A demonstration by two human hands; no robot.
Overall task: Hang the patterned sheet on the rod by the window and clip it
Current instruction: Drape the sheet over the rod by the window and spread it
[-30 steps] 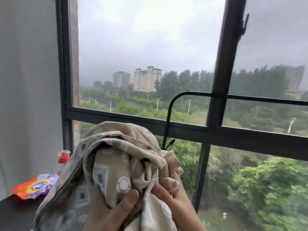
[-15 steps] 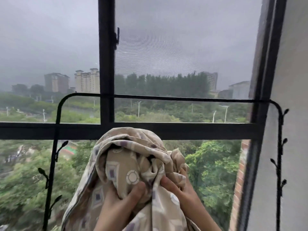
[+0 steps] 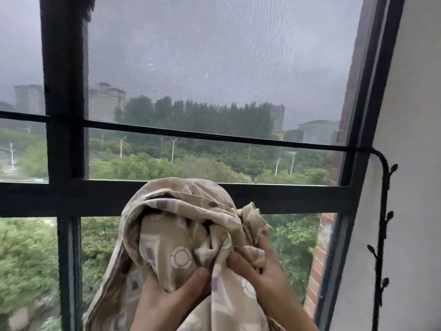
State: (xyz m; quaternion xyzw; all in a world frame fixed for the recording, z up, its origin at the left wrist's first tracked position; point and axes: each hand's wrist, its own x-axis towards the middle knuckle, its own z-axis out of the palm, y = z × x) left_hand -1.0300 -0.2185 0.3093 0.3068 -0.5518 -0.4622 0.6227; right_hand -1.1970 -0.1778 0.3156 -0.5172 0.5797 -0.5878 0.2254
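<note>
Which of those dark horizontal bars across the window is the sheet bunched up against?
The thick lower window frame bar. The patterned sheet, gripped by the left hand and right hand, overlaps it. The thin black rod higher up stays bare.

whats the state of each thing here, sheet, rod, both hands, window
patterned sheet: bunched up, held in both hands, below the rod, not hung
rod: bare, nothing draped over it, no clip visible on it
left hand: grips the sheet, thumb pressed into the cloth
right hand: grips the sheet's bunched edge
window: dark frame; open or closed cannot be told
</note>
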